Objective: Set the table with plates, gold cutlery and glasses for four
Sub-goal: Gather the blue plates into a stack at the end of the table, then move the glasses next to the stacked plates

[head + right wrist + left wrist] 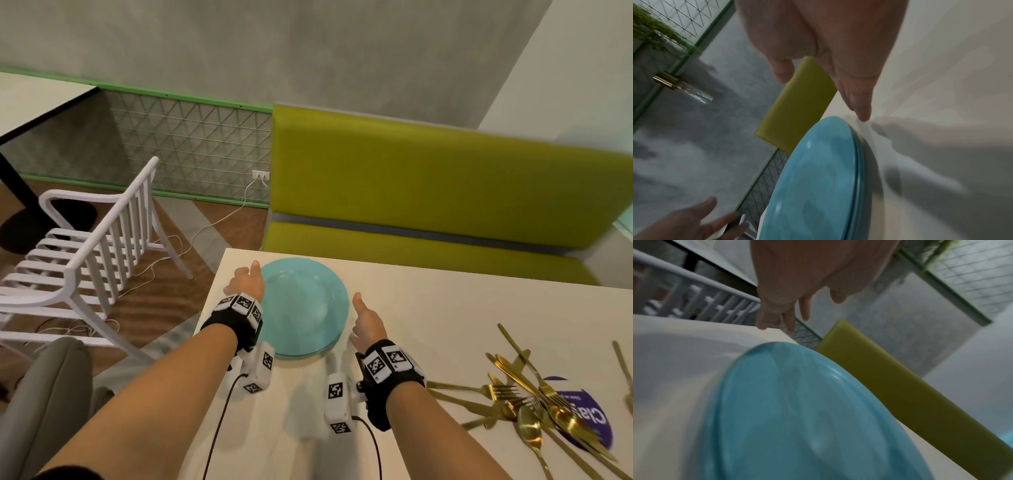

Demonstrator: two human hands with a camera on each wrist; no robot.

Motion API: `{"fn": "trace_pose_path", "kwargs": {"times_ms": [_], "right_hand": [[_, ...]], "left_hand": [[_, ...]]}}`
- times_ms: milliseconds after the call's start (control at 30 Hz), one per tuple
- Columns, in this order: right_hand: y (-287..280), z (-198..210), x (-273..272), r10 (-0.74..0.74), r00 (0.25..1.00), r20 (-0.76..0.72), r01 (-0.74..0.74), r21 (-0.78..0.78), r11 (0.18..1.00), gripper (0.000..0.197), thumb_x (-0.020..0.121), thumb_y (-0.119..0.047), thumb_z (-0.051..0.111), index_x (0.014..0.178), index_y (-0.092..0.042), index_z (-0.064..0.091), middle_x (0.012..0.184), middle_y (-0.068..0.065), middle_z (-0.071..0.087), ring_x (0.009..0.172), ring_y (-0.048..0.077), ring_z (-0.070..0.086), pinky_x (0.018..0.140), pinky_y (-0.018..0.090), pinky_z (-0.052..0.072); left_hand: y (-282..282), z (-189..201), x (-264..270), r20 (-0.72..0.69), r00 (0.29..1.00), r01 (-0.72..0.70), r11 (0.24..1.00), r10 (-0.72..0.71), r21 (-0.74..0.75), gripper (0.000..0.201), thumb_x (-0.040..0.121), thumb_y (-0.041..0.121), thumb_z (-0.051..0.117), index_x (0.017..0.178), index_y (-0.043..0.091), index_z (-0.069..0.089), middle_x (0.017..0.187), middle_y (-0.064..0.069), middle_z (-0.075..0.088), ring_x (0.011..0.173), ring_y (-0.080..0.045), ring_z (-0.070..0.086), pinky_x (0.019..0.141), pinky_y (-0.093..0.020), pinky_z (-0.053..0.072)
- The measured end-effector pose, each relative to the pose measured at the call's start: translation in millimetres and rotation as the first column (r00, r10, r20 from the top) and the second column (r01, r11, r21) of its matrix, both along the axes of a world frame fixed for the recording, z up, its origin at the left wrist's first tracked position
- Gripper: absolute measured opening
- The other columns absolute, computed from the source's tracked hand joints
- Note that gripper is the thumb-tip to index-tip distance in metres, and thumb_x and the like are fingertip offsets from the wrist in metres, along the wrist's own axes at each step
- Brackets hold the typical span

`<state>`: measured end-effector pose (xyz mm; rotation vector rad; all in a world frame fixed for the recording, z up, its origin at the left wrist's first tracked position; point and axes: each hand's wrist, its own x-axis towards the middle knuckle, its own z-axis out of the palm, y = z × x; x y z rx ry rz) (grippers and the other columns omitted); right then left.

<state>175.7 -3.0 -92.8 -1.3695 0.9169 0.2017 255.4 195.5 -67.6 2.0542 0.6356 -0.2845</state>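
Overhead, a blue plate (303, 308) sits near the bench (445, 325) corner, left hand (246, 281) and right hand (367, 323) flanking it, fingers loose, empty. Nudged, it could slide off. Gold cutlery (534, 404) lies heaped, partly cropped. Wrist views blur; whether fingertips (791, 322) touch the bench is unclear.

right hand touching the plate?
Apart. The right wrist view shows the right hand with straight fingers above bare table, beside the plate rim with a gap.
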Motion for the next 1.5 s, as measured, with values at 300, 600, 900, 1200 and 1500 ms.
{"fn": "trace_pose_path", "kwargs": {"times_ms": [300,600,900,1200,1500], "right_hand": [[-110,84,-112,0.006,0.998,-0.057,-0.011,-0.086,0.996,0.021,0.098,-0.02,0.047,0.1,-0.001,0.057,0.079,0.029,0.043,0.077,0.042,0.059,0.072,0.034,0.054],[-286,86,-240,-0.295,0.954,-0.044,0.262,-0.348,0.9,0.032,0.092,-0.008,0.052,0.123,0.001,0.056,0.079,0.003,0.057,0.07,0.018,0.055,0.074,0.038,0.049],[-438,58,-302,-0.528,0.84,-0.126,0.378,-0.562,0.735,0.052,0.083,-0.021,0.068,0.13,-0.007,0.051,0.122,0.019,0.06,0.097,0.034,0.061,0.091,0.043,0.051],[-508,20,-277,-0.474,0.866,-0.159,0.298,-0.597,0.745,0.089,0.068,-0.013,0.082,0.142,-0.008,0.032,0.138,0.019,0.048,0.126,0.036,0.048,0.103,0.04,0.038],[-520,-6,-260,-0.518,0.855,0.009,0.413,-0.617,0.67,0.098,0.062,-0.021,0.086,0.143,-0.012,0.03,0.138,0.012,0.05,0.129,0.032,0.045,0.108,0.041,0.037]], "left_hand": [[-150,62,-51,0.344,0.886,0.394,0.897,-0.312,-0.2,0.02,0.096,0.022,0.046,0.106,0.017,0.062,0.116,-0.011,0.066,0.109,-0.029,0.06,0.099,-0.036,0.046],[-323,96,-142,0.364,0.711,0.703,0.586,-0.602,-0.404,0.013,0.096,0.018,0.046,0.101,0.013,0.057,0.09,-0.004,0.062,0.065,-0.012,0.056,0.063,-0.024,0.047],[-448,90,-189,0.276,0.641,0.761,0.548,-0.716,-0.346,0.024,0.097,0.02,0.045,0.116,0.011,0.057,0.1,-0.003,0.062,0.084,-0.017,0.06,0.07,-0.024,0.05],[-509,61,-183,0.188,0.689,0.717,0.622,-0.7,-0.314,0.025,0.096,0.014,0.043,0.116,0.009,0.058,0.097,-0.003,0.062,0.08,-0.018,0.059,0.063,-0.019,0.048],[-534,46,-173,0.142,0.706,0.699,0.648,-0.694,-0.303,0.024,0.097,0.016,0.044,0.116,0.01,0.057,0.099,-0.003,0.061,0.083,-0.018,0.059,0.064,-0.019,0.048]]}}
